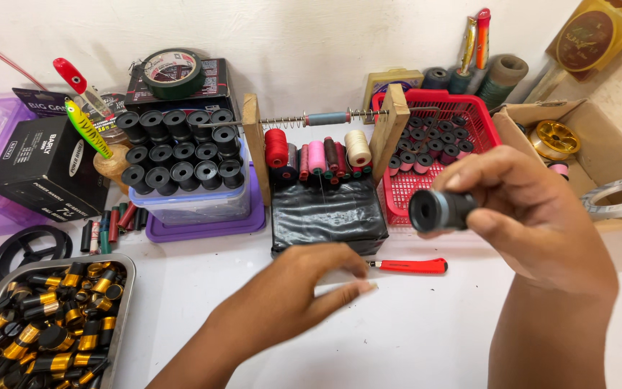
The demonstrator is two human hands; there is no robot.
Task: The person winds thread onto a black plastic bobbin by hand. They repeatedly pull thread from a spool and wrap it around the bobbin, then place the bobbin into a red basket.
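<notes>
My right hand (534,216) is raised over the white table and grips a short black tube (437,209), its round open end facing me. My left hand (293,292) hovers low over the table at the centre, blurred, fingers loosely curled and pointing right, with nothing visible in it. Its fingertips are close to a red-handled tool (412,266) lying flat on the table. Behind the hands stands a wooden thread rack (325,144) with a spring rod and several coloured thread spools on a black block.
A metal tray (120,317) of black-and-gold tubes sits front left. Stacked black tubes (178,155) fill a clear box on a purple lid. A red basket (433,148) of spools is back right, a cardboard box (592,155) far right, black boxes and fishing lures at left.
</notes>
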